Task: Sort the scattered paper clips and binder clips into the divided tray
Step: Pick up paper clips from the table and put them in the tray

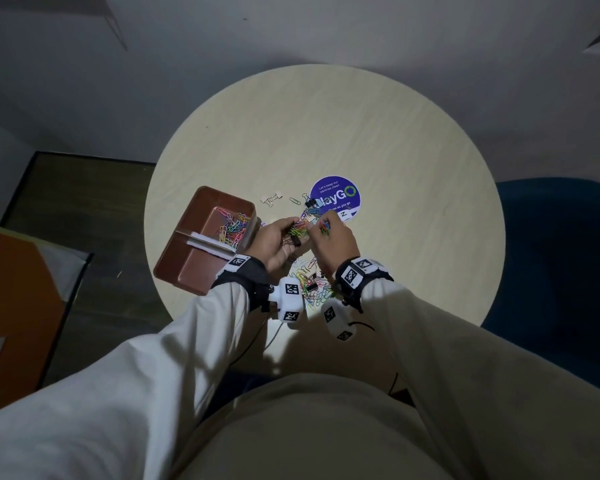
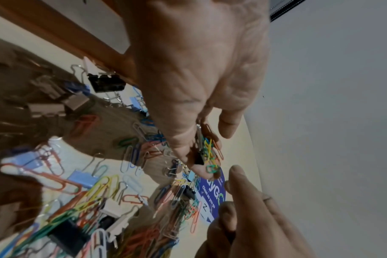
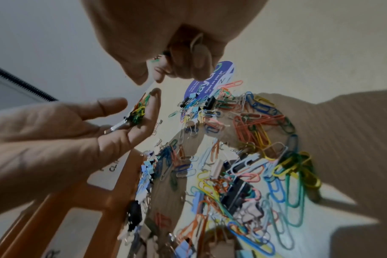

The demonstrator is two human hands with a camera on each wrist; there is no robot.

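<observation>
**Two hands over a scatter of clips**

Seen from the right wrist, the right hand (image 3: 166, 43) hangs at the top, fingertips curled together. At left, the left hand (image 3: 77, 125) lies palm-open, a small tangle of colored paper clips (image 3: 139, 110) pinched between thumb and finger. Below, loose paper clips (image 3: 265, 148) and binder clips (image 3: 236, 192) cover the pale desk (image 3: 320, 52), beside a brown tray (image 3: 113, 192) and a round blue sticker (image 3: 201, 87).

Pretty dim from where I'm watching: only the round table (image 1: 326, 133) catches light, corners fall dark. Wrist views are smeared toward 6 o'clock, with hard shadows over the clip pile (image 3: 243, 165) and heavy edge warping.
</observation>
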